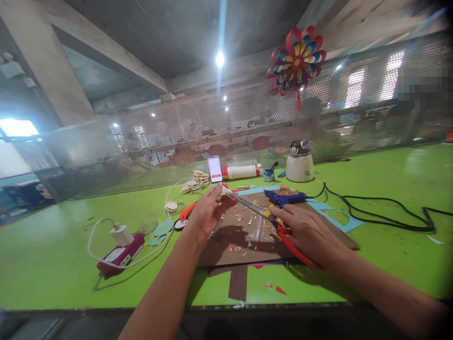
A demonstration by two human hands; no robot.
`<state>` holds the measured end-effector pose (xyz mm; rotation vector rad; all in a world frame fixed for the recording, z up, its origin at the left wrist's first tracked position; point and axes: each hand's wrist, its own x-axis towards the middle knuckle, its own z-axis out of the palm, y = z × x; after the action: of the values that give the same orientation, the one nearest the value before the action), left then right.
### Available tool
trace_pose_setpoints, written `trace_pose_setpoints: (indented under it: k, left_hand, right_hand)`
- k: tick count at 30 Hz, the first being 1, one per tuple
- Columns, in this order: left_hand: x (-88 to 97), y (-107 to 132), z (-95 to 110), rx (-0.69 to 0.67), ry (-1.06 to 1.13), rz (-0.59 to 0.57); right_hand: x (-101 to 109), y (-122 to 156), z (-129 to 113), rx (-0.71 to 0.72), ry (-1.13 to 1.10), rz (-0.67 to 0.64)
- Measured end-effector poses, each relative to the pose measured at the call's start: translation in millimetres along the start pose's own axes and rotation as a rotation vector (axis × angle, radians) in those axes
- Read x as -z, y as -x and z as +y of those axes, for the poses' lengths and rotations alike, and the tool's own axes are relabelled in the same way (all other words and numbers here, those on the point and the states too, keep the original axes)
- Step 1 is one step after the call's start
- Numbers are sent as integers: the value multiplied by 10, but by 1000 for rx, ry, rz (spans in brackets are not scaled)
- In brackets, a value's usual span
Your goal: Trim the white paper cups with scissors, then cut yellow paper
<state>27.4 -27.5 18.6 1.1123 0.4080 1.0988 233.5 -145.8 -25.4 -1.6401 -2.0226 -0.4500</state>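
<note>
My left hand hovers over the upper left corner of a brown cardboard sheet. Its fingers are pressed together on what looks like a small red paper strip. My right hand grips red-handled scissors. The blades point up and left, and their tips reach the left fingertips. Small coloured paper scraps litter the cardboard, and a clear ruler lies on it.
A blue glue gun with a black cable lies behind the cardboard. Further back stand a white pot, a phone and a paper roll. A purple power strip sits left. A paper pinwheel hangs on the mesh screen.
</note>
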Motion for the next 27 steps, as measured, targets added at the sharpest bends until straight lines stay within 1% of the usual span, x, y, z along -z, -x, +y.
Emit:
trace_pose_setpoints:
  k: [7,16,27]
  left_hand:
    - [-10,13,0,-8,33,-19]
    - [-34,22,6,3,26,-6]
    - [-19,0,-4,7,75,-53]
  right_hand:
    - [-3,10,4,-15,-67,11]
    - [11,15,-15,-20,-53,10]
    - [22,15,-33,-47,-98,-3]
